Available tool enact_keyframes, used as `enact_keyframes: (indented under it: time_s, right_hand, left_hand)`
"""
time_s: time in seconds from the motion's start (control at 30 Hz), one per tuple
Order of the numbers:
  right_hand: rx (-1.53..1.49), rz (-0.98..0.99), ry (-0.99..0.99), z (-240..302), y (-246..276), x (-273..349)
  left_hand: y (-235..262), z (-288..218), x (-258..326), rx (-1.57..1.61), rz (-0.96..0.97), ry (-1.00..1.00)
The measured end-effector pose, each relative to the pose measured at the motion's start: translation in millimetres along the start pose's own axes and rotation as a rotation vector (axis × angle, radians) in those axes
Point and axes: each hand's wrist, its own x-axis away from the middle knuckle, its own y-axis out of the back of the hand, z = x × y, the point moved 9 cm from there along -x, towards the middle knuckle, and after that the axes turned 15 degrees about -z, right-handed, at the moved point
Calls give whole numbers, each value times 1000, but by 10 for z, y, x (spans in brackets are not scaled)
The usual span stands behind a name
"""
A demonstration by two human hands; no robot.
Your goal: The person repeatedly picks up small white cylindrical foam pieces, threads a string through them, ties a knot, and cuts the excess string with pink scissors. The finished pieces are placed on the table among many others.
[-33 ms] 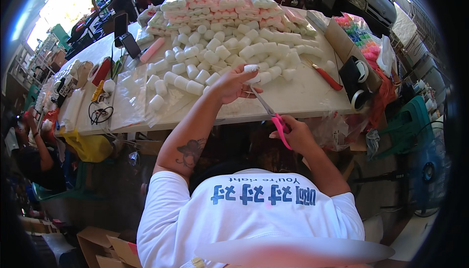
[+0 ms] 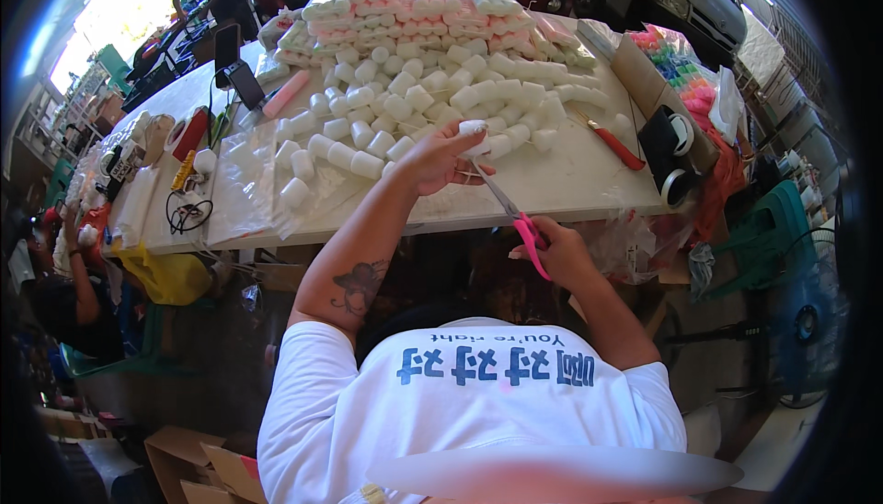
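My left hand [image 2: 440,156] is closed around a white cylindrical piece [image 2: 474,127] above the near part of the table. In my right hand [image 2: 563,251] is a pair of scissors [image 2: 522,224] with pink handles, its blades pointing up and left. The blade tips reach the fingers of my left hand, just below the held piece; what lies between the blades is too small to tell. Beyond my hands spreads a heap of similar white cylinders [image 2: 400,104], some joined end to end in rows.
Bagged pink and white rolls [image 2: 405,12] are stacked at the table's back. A red-handled tool [image 2: 618,147] and tape rolls [image 2: 681,159] lie at right. A phone [image 2: 227,47], a pink tube [image 2: 287,94] and a cable [image 2: 189,214] are at left. A co-worker [image 2: 83,302] sits at far left.
My hands, the scissors and the white piece stay put. At far left, the co-worker's raised arm has shifted slightly.
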Motion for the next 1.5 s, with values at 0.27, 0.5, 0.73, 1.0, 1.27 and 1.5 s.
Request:
enact_keyframes:
  time_s: [0.27,0.5,0.73,1.0,1.27,1.5]
  right_hand:
    - [132,-143,-85,-331,466,-69]
    - [597,-416,-167,-1040,1091,-429]
    - [590,-650,239,-592,1131,-708]
    - [-300,19,238,555,-577,-744]
    - [-334,28,732,1361,-675,-429]
    - [-763,208,453,1355,-564,-468]
  left_hand:
    - [480,-310,-347,-155,-195,-8]
    - [964,-916,-513,453,-337,-318]
    - [580,-361,426,-1421,-142,-706]
    - [718,-262,563,-1552,-254,-667]
    - [883,-410,755,-1182,-214,-826]
    - [826,-390,806,-880,-131,-809]
